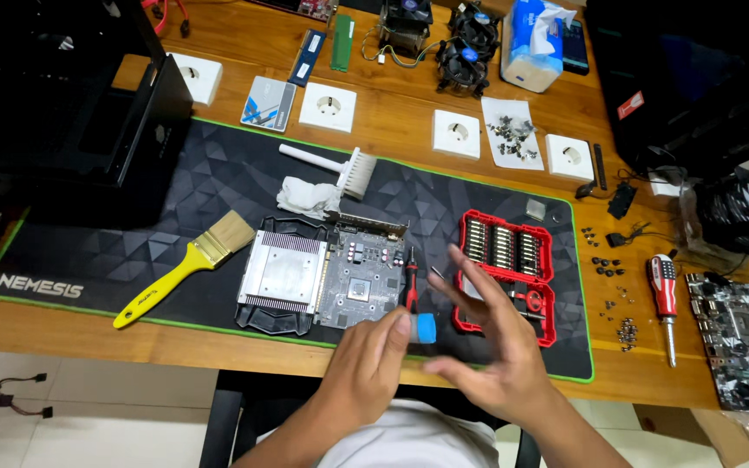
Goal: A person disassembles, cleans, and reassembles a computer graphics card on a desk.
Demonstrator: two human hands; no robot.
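Note:
My left hand (373, 357) is closed around a small tube with a blue cap (426, 328), held just above the near edge of the black desk mat (132, 251). My right hand (487, 334) hovers beside the cap with its fingers spread and blurred, holding nothing. Just beyond my hands lies a graphics card circuit board (364, 276), with its silver heatsink and black shroud (281, 269) set to its left. A small red and black screwdriver (410, 282) rests by the board's right edge. A red case of screwdriver bits (506, 260) lies open behind my right hand.
A yellow-handled paintbrush (185, 264), a white brush (340, 166) and a crumpled wipe (305, 198) lie on the mat. A black computer case (71, 113) stands at left. White sockets, coolers, a tissue pack (530, 43), loose screws, a red-handled screwdriver (664, 299) and a motherboard (743, 338) are spread behind and right.

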